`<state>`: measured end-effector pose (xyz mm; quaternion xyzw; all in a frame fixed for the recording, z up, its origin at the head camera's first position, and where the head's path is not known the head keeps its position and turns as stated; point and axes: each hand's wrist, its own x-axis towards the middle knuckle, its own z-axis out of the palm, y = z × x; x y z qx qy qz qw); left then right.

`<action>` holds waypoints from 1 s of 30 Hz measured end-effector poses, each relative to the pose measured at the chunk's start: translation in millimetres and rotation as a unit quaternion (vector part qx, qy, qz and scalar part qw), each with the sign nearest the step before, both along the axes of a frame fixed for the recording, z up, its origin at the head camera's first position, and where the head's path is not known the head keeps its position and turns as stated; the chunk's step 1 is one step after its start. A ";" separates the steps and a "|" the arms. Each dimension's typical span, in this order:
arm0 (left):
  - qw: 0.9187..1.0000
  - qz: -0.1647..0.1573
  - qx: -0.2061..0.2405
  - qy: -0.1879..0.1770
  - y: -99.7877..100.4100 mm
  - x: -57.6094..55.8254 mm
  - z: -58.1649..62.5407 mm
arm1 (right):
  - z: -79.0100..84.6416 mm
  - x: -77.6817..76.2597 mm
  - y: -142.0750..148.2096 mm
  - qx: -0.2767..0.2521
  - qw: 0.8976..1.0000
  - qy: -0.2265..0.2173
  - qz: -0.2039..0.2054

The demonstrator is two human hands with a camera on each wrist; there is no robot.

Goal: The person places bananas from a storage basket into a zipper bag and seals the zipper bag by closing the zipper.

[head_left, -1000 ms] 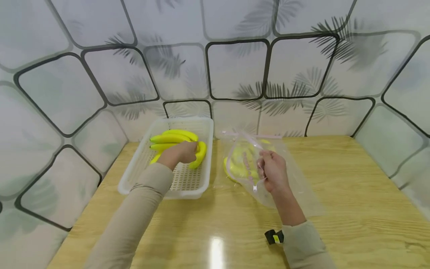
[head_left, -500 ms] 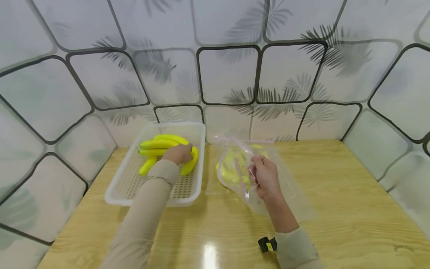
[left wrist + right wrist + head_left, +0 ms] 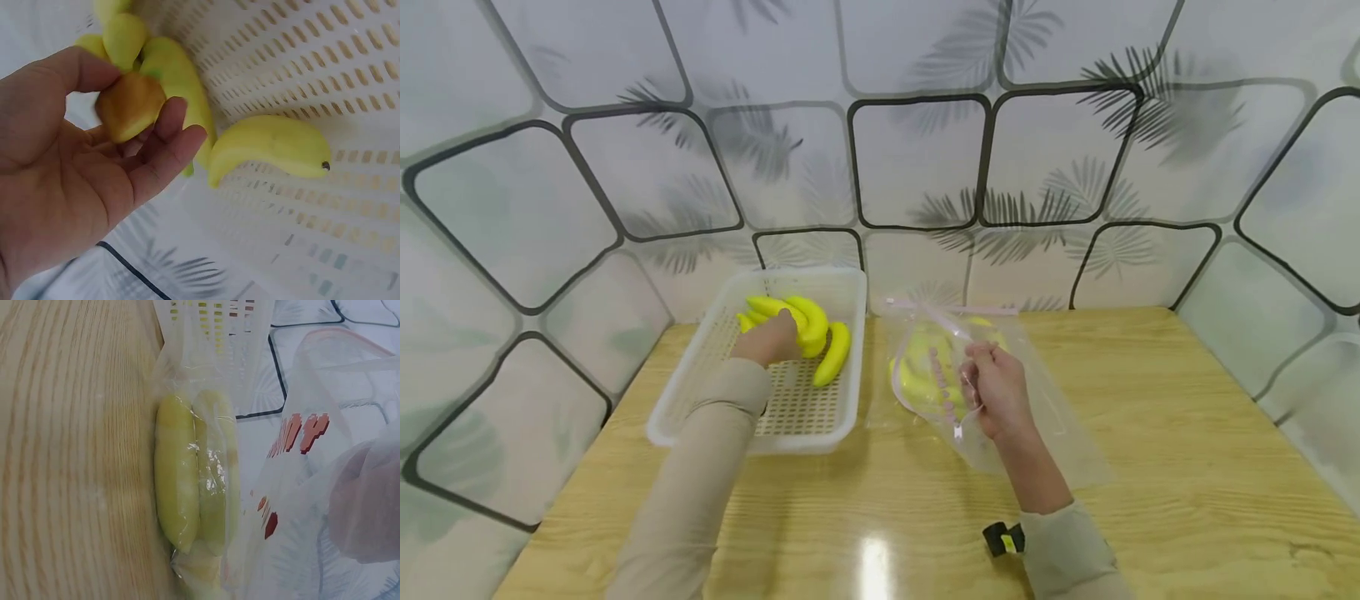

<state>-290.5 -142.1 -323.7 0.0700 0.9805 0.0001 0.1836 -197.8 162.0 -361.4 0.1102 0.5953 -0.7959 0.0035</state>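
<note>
My left hand (image 3: 769, 337) is inside the white perforated basket (image 3: 856, 392), among yellow bananas (image 3: 812, 321). In the left wrist view, its thumb and fingers pinch a banana (image 3: 130, 103), whose brownish end faces the camera. A separate banana (image 3: 269, 147) with a dark tip lies apart from that hand on the basket floor. To the right, my right hand (image 3: 1000, 387) grips the opening edge of a clear zip bag (image 3: 1067, 446) lying on the table. Several bananas (image 3: 176, 469) lie inside the bag. Plastic partly veils the right hand in its wrist view.
The pale wood table (image 3: 1187, 433) runs up to a patterned backdrop (image 3: 925, 158) at the back and sides. The basket stands left of the bag with a narrow gap between them. A small black block (image 3: 1003, 540) is beside the right cuff.
My left hand has moved left from the right-hand banana to the other bananas, which have shifted and turned. One banana now lies apart on the right. The right hand keeps its grip on the bag.
</note>
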 end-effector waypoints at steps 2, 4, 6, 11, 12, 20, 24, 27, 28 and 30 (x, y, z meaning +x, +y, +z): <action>0.998 0.031 0.041 -0.035 -9.7 -1.9 7.3 | 0.8 -0.4 -0.7 0.002 1.000 -0.002 -0.001; 0.989 0.076 0.121 -0.049 -18.3 -2.5 14.4 | 1.8 -0.8 -1.0 0.005 1.000 -0.002 -0.001; 0.984 0.075 0.155 -0.053 -23.8 -2.4 20.0 | 2.3 -1.6 -1.1 0.004 1.000 -0.002 -0.001; 0.975 0.057 0.212 -0.034 -28.0 7.2 31.5 | 0.3 -2.7 -1.2 0.000 1.000 0.002 0.000; 0.973 0.056 0.221 -0.029 -27.8 10.1 33.6 | -0.3 -2.5 -1.6 -0.002 1.000 0.002 0.000; 0.930 0.092 0.354 0.045 -21.6 45.4 50.3 | -1.9 -2.3 -3.4 -0.004 1.000 0.000 0.002; 0.900 0.097 0.413 0.100 -13.6 70.7 54.6 | -2.1 -3.0 -2.2 0.001 1.000 0.002 0.006; 0.868 0.092 0.467 0.139 -4.9 90.5 52.0 | -2.8 -3.0 -1.4 0.005 1.000 0.005 0.010; 0.855 0.089 0.489 0.148 -1.9 96.9 50.1 | -3.3 -2.8 -1.4 0.005 1.000 0.006 0.011; 0.827 0.086 0.533 0.158 3.0 109.5 44.9 | -4.3 -2.3 -2.0 0.004 1.000 0.005 0.013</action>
